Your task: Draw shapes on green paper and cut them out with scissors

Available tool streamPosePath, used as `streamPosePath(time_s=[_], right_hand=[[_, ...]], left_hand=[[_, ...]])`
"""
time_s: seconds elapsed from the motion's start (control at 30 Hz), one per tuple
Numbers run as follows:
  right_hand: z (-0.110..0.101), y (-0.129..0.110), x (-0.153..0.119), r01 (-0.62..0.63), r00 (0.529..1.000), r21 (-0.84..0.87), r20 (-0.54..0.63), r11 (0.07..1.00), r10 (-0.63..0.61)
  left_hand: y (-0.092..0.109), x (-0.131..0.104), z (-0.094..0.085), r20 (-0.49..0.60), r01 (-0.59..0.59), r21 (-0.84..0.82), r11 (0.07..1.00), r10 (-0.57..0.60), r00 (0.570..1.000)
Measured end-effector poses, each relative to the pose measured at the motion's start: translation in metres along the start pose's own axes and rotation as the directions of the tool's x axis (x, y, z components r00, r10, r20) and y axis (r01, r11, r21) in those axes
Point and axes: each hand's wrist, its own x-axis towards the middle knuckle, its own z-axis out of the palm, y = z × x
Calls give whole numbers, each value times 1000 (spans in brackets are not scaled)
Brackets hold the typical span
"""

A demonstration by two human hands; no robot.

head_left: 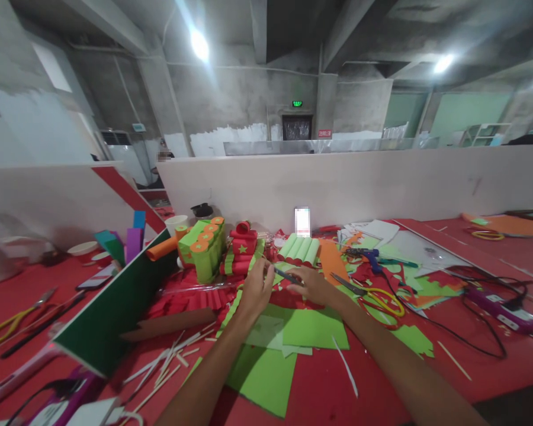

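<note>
My left hand (257, 285) and my right hand (310, 285) are close together above the middle of the red table. A slim dark stick-like thing (286, 275) runs between them, with fingers closed on each end; its exact kind is too small to tell. Below them lie light green foam sheets (315, 328). Just beyond the hands is a row of pale green rolls (298, 248). Red rolls with a green star (242, 249) stand past my left hand. Scissors with yellow handles (384, 300) lie to the right of my right hand.
A green board (111, 307) slants up at the left. Green and orange rolled shapes (204, 251) stand behind it. White sticks (160, 367) lie at the front left. A blue glue gun (373, 259), its cord, and a purple power strip (504, 310) are on the right. A lit phone (302, 222) stands behind.
</note>
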Motion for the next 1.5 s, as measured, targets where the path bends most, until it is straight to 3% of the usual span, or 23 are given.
streamPosePath(time_s=[0.13, 0.23, 0.33, 0.47, 0.77, 0.87, 0.97, 1.07, 1.23, 1.37, 1.5], right_hand=[[0, -3, 5, -46, 996, 218, -66, 975, 61], [0, -1, 6, -57, 998, 340, 10, 939, 57], [0, 1, 4, -101, 988, 369, 148, 924, 49], [-4, -1, 3, -117, 984, 312, 168, 943, 67], [-23, -6, -2, -77, 975, 196, 222, 978, 33], [-32, -2, -5, -105, 959, 182, 278, 978, 51], [-42, 3, -8, -162, 947, 237, 311, 958, 83], [-48, 5, -11, -227, 955, 416, 272, 881, 117], [-40, 6, -10, -216, 971, 801, 118, 558, 207], [-27, 16, -3, -231, 953, 841, 94, 489, 289], [-18, 22, 0, -220, 940, 867, 66, 447, 335]], left_hand=[[-3, 0, 7, 119, 43, -215, 976, -17, 993], [-6, -1, 14, 208, 54, -293, 955, 8, 978], [-8, 0, 19, 211, 69, -358, 931, 8, 978], [-10, 3, 16, 172, 107, -400, 910, -40, 984], [-14, 5, 6, 249, -47, -190, 981, 95, 964], [-21, 6, 5, 228, -34, -81, 996, 52, 972], [-28, 7, -3, 184, 47, 127, 991, -70, 981], [-31, 8, -11, 164, 86, 360, 929, -154, 974], [-26, 8, -13, 218, 66, 564, 824, -225, 950], [-27, 5, -9, 280, 23, 540, 841, -206, 938], [-31, 1, -6, 311, -86, 347, 934, -28, 950]])
